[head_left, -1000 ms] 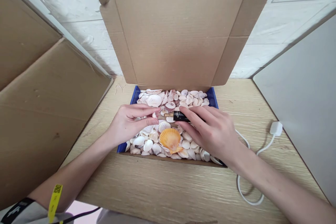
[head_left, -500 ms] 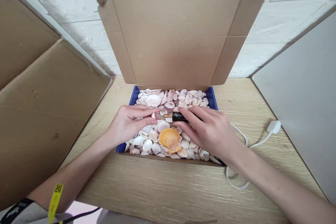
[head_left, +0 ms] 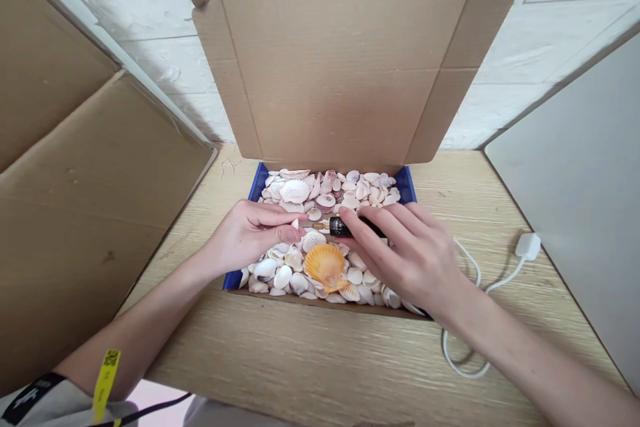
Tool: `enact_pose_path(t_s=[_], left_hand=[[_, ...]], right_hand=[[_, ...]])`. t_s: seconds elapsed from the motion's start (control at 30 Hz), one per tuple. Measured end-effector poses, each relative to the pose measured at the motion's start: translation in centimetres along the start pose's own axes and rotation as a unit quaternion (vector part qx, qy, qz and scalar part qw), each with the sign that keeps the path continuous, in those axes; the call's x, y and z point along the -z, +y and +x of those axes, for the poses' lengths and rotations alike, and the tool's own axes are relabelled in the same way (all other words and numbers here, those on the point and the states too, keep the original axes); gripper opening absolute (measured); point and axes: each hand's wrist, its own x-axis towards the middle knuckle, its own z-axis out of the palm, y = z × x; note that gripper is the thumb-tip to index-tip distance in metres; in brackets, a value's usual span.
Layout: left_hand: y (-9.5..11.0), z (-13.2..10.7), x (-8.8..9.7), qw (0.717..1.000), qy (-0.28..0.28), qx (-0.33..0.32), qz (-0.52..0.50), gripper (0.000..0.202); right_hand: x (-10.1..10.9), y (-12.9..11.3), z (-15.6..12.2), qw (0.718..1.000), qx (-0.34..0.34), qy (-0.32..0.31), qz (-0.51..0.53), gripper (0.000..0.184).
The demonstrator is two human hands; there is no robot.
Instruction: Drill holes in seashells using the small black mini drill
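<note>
Between the thumb and fingers of my left hand (head_left: 250,233) is a small white seashell (head_left: 295,223). My right hand (head_left: 407,250) grips a black mini electric drill (head_left: 341,227), held nearly level. Its brass-coloured chuck points left, and the thin tip reaches up to the small shell; whether it has gone into the shell I cannot tell. Both hands hover over an open cardboard box with blue side walls (head_left: 407,183). Many pale shells fill the box, among them a large orange scallop shell (head_left: 325,265) near the front and a white scallop shell (head_left: 295,191) at the back.
The box's brown lid (head_left: 340,67) stands raised behind it. A white cable (head_left: 467,370) with a white plug (head_left: 529,246) lies on the wooden table (head_left: 300,347) at the right. Cardboard (head_left: 100,193) stands at the left, a grey panel (head_left: 575,200) at the right.
The view has shifted slightly. My right hand has tilted a little around the drill, and the white cable's loop has moved right and toward me. Both hands keep their grips.
</note>
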Motion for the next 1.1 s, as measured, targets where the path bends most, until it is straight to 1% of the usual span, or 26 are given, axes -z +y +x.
enact_pose_path(t_s=[0.1,0.27,0.37,0.43,0.6,0.67,0.73,0.8,0.9,1.0,1.1], left_hand=[[-0.1,0.0,0.1,1.0,-0.026,0.014,0.0,0.018],[-0.1,0.0,0.3,0.998,-0.038,0.028,-0.035,0.019],[0.0,-0.1,0.4,0.997,-0.047,0.035,-0.047,0.017],[0.0,-0.1,0.4,0.997,-0.045,0.035,-0.054,0.018],[-0.2,0.0,0.1,0.999,0.016,0.009,-0.026,0.018],[-0.4,0.0,-0.1,1.0,0.018,-0.009,0.001,0.018],[-0.6,0.0,-0.2,0.999,0.008,-0.022,0.026,0.018],[-0.6,0.0,-0.2,0.999,0.003,-0.026,0.032,0.019],[-0.5,0.0,0.0,1.0,0.002,-0.013,0.011,0.018],[-0.2,-0.1,0.2,1.0,-0.02,0.01,-0.014,0.016],[0.0,-0.1,0.4,0.997,-0.048,0.035,-0.042,0.016]], right_hand=[[0.2,0.0,0.0,1.0,0.007,0.009,-0.014,0.024],[0.6,-0.2,0.3,0.999,0.006,0.033,-0.031,0.02],[0.8,-0.3,0.4,0.998,0.013,0.038,-0.041,0.022],[0.8,-0.3,0.4,0.999,0.016,0.028,-0.042,0.022],[0.1,-0.5,0.1,0.999,0.006,-0.028,-0.041,0.028],[-0.1,-0.6,0.0,0.998,0.004,-0.045,-0.035,0.03],[-0.2,-0.6,0.1,0.998,0.004,-0.049,-0.03,0.03],[-0.2,-0.5,0.1,0.999,0.009,-0.044,-0.029,0.029],[0.1,-0.4,0.0,0.999,0.022,-0.031,-0.036,0.028],[0.5,-0.4,0.0,0.998,0.036,-0.009,-0.04,0.033],[0.9,-0.4,0.0,0.998,0.05,0.009,-0.046,0.03]])
